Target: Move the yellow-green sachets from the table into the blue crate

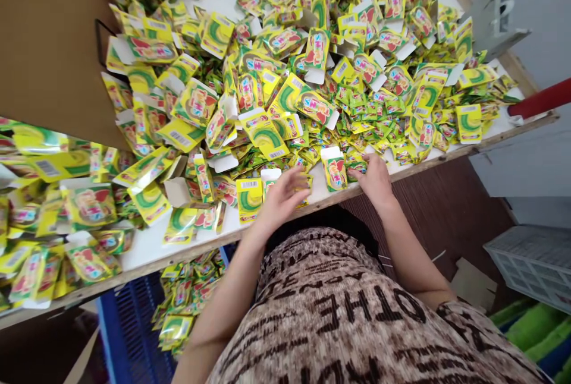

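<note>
My left hand is over the table's near edge, its thumb and fingers apart, beside a few small yellow-green packets and a carton whose white flap shows behind the fingers. My right hand has its thumb and fingertips closed on a small green-yellow packet. Between the hands an open yellow carton with a red and green print lies on the table, white flap pointing away from me. A carton with a barcode lies left of my left hand.
Heaps of cartons and small packets cover the white table. A large brown cardboard box stands at the left. Below the edge is a blue crate beside more packets. A red bar juts in at right.
</note>
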Available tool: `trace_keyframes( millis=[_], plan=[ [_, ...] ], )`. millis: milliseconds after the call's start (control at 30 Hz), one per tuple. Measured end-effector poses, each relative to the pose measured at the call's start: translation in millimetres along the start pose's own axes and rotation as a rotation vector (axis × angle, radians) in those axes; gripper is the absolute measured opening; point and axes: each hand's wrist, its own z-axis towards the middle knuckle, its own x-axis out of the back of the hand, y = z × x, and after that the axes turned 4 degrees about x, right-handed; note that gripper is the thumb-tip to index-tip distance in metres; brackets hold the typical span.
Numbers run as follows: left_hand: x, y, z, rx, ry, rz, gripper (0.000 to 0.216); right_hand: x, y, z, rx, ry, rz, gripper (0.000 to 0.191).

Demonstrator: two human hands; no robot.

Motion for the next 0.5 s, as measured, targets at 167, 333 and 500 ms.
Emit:
trace_keyframes(
  millis=[167,333,500],
  plan=[
    [-79,-34,84,-0.107,0.122,0.078,0.061,4,6,-14,0.073,-0.013,0.115,0.038],
    [-75,-40,80,-0.150,0.029,-0.034,0.050,24,-12,-2,0.126,0.239,0.421,0.033],
    [-73,-14,67,-0.196,0.059,0.102,0.046,42,-45,22,0.487,0.020,0.322,0.034]
  ],
)
